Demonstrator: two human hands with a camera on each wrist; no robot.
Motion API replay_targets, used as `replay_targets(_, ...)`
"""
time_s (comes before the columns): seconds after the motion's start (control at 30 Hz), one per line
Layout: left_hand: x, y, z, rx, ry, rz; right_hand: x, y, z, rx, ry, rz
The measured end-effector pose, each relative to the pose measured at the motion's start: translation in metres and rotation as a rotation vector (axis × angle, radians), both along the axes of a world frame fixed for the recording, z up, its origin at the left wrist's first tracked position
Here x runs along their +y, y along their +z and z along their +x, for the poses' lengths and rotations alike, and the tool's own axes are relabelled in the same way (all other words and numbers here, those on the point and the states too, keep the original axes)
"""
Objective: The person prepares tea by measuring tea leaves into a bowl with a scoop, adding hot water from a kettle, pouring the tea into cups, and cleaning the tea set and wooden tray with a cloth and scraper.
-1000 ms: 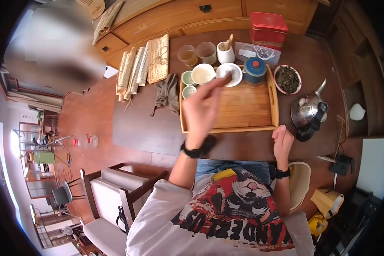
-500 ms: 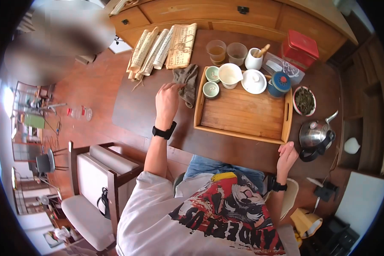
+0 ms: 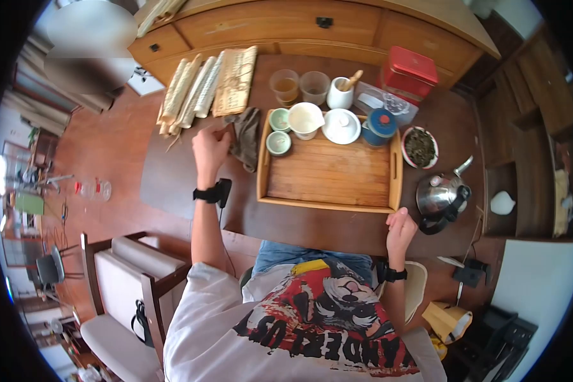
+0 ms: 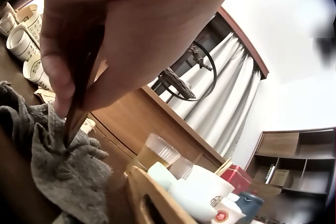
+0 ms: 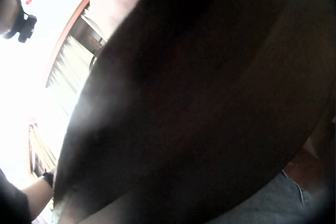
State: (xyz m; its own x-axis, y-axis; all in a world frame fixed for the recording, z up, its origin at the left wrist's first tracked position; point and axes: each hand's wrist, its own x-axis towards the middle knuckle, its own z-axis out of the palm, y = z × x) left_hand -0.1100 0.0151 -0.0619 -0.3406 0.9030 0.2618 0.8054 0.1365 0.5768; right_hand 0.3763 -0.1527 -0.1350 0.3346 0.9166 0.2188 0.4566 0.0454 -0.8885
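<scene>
My left hand point(image 3: 211, 148) pinches slim dark wooden tongs point(image 4: 79, 109), their tips down in the folds of a crumpled grey-brown cloth point(image 4: 73, 176). This cloth lies on the table left of a wooden tray point(image 3: 328, 175). Along the tray's back stand two small green cups point(image 3: 278, 144), a white pouring cup point(image 3: 305, 121), a white lidded bowl point(image 3: 342, 127) and a blue pot point(image 3: 380, 127) with a red-topped lid. My right hand point(image 3: 401, 230) rests with loosely curled fingers at the tray's front right corner, holding nothing. The dark table fills most of the right wrist view.
Rolled bamboo-slip scrolls point(image 3: 191, 89) lie back left. Behind the tray stand two clear plastic cups point(image 3: 284, 87), a white tool holder point(image 3: 340, 93) and a red tin point(image 3: 409, 73). A bowl of tea leaves point(image 3: 420, 148) and a steel kettle point(image 3: 440, 197) stand at the right.
My left hand has moved from over the white lidded bowl left to the cloth, and the tong tips now meet it. My right hand has stayed by the tray corner. The head view has shifted.
</scene>
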Motion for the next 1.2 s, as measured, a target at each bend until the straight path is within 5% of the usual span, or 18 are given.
replay_targets(0.2, -0.010, 0.018, 0.017, -0.396, 0.032, 0.086, -0.001, 0.004, 0.001, -0.010, -0.004, -0.037)
replay_targets(0.27, -0.018, 0.026, 0.031, -0.872, -0.158, 0.087, 0.001, 0.004, -0.001, -0.014, 0.003, -0.033)
replay_targets(0.5, -0.035, 0.061, 0.093, -1.201, -0.439, -0.011, 0.003, 0.010, -0.003, -0.056, -0.004, -0.012)
replay_targets(0.7, -0.018, 0.084, 0.128, -1.051, -0.546, -0.037, 0.002, 0.010, -0.003, -0.064, -0.012, 0.015)
replay_targets(0.77, -0.005, 0.096, 0.137, -0.737, -0.460, -0.026, 0.002, 0.010, -0.003, -0.096, -0.010, -0.006)
replay_targets(0.97, 0.059, 0.117, 0.188, -0.402, -0.423, 0.317, 0.002, 0.012, -0.004, -0.093, -0.003, 0.013)
replay_targets(1.2, 0.129, 0.066, 0.219, -0.191, -0.428, 0.393, -0.001, 0.004, 0.000, -0.034, -0.010, 0.059)
